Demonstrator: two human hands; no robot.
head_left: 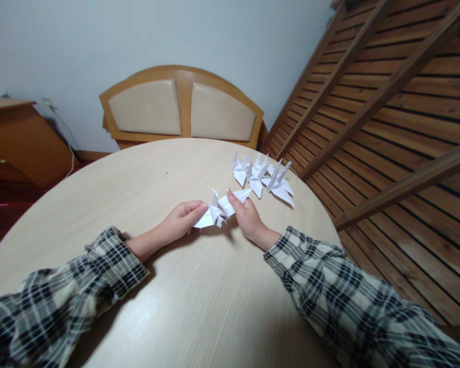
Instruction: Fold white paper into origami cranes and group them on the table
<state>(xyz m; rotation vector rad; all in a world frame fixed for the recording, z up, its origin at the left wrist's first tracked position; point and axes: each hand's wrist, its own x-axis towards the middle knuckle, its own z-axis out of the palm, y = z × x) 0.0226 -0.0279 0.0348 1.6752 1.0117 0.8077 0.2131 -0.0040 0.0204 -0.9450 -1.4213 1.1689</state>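
Observation:
A white folded paper crane (219, 210) is held between both hands just above a round light-wood table (168, 286). My left hand (180, 221) pinches its left wing, fingers closed on the paper. My right hand (245, 214) grips its right wing, thumb on top. Both arms wear plaid sleeves. A small group of finished white paper cranes (262, 176) lies on the table just beyond my right hand.
A wooden chair with two beige padded back panels (181, 108) stands at the table's far side. A slatted wooden frame (387, 117) leans along the right. A wooden cabinet (19, 138) sits at the left by the wall.

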